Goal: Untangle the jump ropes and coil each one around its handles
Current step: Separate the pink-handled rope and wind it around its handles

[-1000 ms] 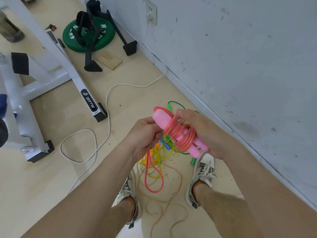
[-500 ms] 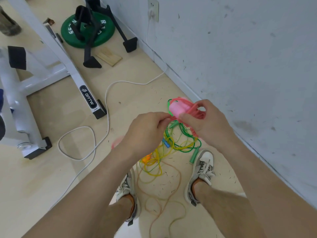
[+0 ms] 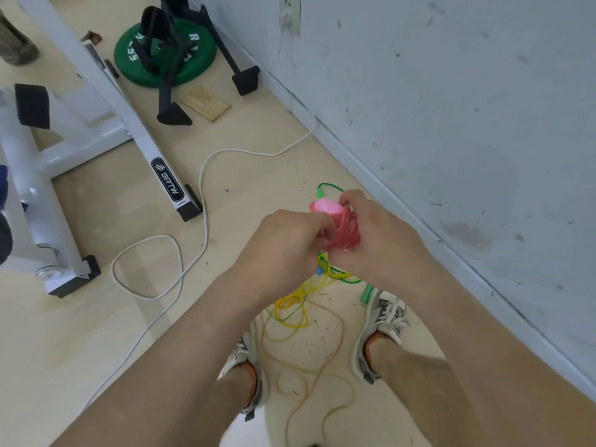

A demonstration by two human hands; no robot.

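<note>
1. My left hand (image 3: 287, 243) and right hand (image 3: 377, 240) both curl round the pink jump rope (image 3: 347, 230), held above the floor (image 3: 225, 175). Its cord is wound in many turns round the pink handles (image 3: 327, 206).
2. I judge this rope nearly finished. My fingers hide its loose end.
3. The green rope (image 3: 350, 280), yellow rope (image 3: 290, 300) and orange rope (image 3: 343, 330) lie tangled by my shoes (image 3: 383, 317). Most of the job is left.
</note>
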